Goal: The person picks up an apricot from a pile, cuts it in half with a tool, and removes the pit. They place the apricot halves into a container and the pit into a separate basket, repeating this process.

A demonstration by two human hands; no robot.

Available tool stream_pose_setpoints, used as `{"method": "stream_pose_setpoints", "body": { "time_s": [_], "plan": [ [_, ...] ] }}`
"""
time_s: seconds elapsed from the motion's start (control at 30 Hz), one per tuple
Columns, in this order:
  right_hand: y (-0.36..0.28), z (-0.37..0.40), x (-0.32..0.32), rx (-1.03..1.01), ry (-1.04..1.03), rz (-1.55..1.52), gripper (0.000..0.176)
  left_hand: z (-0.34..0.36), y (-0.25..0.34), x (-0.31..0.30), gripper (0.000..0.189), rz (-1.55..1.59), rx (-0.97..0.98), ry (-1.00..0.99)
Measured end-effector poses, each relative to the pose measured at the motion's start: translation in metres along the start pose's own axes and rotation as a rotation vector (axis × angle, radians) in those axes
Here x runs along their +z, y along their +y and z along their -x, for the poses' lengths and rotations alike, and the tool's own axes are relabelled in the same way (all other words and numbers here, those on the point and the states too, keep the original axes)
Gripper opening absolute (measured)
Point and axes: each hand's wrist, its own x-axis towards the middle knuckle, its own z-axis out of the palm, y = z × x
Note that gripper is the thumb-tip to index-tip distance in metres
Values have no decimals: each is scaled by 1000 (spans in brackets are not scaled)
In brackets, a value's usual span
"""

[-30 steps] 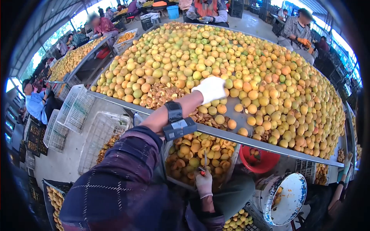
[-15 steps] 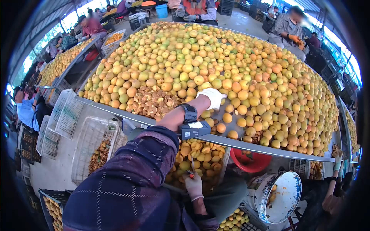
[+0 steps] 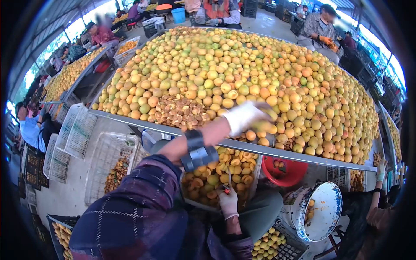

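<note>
My left hand (image 3: 249,117), in a white glove and smeared by motion, reaches over the metal table (image 3: 208,138) among the yellow-orange fruits (image 3: 242,65). Fruits lie right at its fingertips; whether it grips any is blurred. A dark band with a boxy device (image 3: 200,158) is on that wrist. Lower down, my right hand (image 3: 228,202), also gloved, is closed around a knife with a red handle (image 3: 226,190), its blade pointing up over a crate of halved fruits (image 3: 208,180). To the left of my left hand is a heap of brown pits (image 3: 180,112).
A red basin (image 3: 299,175) and a paint-stained white bucket (image 3: 327,216) stand at the lower right. White crates (image 3: 80,134) are on the floor at left. Several people work around the tables, one in orange gloves (image 3: 326,40). A co-worker's arm (image 3: 375,199) shows at far right.
My left hand has moved slightly right and down over the fruits. My right hand, still around the knife, appears a little lower-right to higher-right in view. The whole view has shifted slightly.
</note>
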Motion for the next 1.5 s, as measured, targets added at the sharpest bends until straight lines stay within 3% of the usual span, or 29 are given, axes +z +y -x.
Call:
{"method": "stream_pose_setpoints", "body": {
  "time_s": [0.03,0.07,0.1,0.13,0.17,0.2,0.27,0.3,0.33,0.37,0.4,0.43,0.47,0.53,0.57,0.63,0.67,0.73,0.8,0.83,0.9,0.97,1.07,1.1,1.2,1.23,1.37,1.43,1.5],
  "plan": [
    [4,-3,-1,30,6,11,16,24,12,30,36,45,-68,-136],
    [6,-5,-2,62,8,25,21,28,-1,59,25,-252,149,-304],
    [8,-5,-4,-2,-39,63,23,28,-26,86,30,-484,654,-304],
    [30,-14,-11,-426,-63,455,19,44,-31,125,41,75,195,-511],
    [33,-13,-9,-423,-74,456,19,69,-9,141,44,22,185,-617],
    [37,-10,-9,-352,-104,234,21,86,6,150,48,-30,171,-728],
    [39,-2,-8,-203,-156,-213,24,72,5,135,52,-395,403,-575],
    [2,4,-2,-352,-131,364,23,67,6,109,53,-418,306,-456],
    [9,1,3,-151,-71,76,21,69,24,79,49,-735,235,-246],
    [-9,5,6,-27,-54,53,21,59,29,47,40,-1033,137,-148],
    [-26,10,8,102,-37,32,21,44,3,3,35,-1231,323,2],
    [-26,9,9,104,-41,27,21,39,6,-24,35,-1386,109,85],
    [-24,8,9,90,-34,24,15,26,-17,-60,32,-1477,86,237],
    [-20,6,8,81,-17,22,11,22,-27,-84,31,-1614,-119,110],
    [-15,5,6,83,-27,48,14,13,-40,-84,31,-1606,-119,104],
    [-9,0,5,82,-28,82,18,-9,-60,-74,24,-1586,137,170],
    [-9,0,5,83,-20,82,18,-14,-60,-65,30,-1519,189,215],
    [-9,2,6,32,-13,79,19,-23,-53,-57,34,-1099,222,121],
    [-11,1,8,68,9,83,21,-30,-37,-53,39,-596,50,-6],
    [-13,2,9,54,1,57,18,-35,-32,-57,37,-772,176,110],
    [-23,9,8,50,-11,41,15,-36,-30,-73,33,-910,149,232],
    [-40,10,11,181,-18,8,22,-36,-31,-81,31,-1084,102,276],
    [-39,10,12,141,-27,-47,21,-37,-50,-73,30,-993,107,290],
    [-38,10,14,143,-26,-48,21,-39,-51,-69,31,-1148,211,264],
    [-33,10,12,99,5,-64,20,-40,-50,-47,34,-1142,181,301],
    [-24,8,9,62,-5,-11,20,-47,-60,-41,35,-1213,312,371],
    [-19,6,7,-1,-19,63,21,-46,-35,12,34,-1109,314,74],
    [-21,6,8,6,-36,102,22,-45,-27,42,34,-1313,308,-73],
    [-29,8,12,158,-17,-106,22,-53,-33,60,33,-1452,333,-160]
  ]
}}
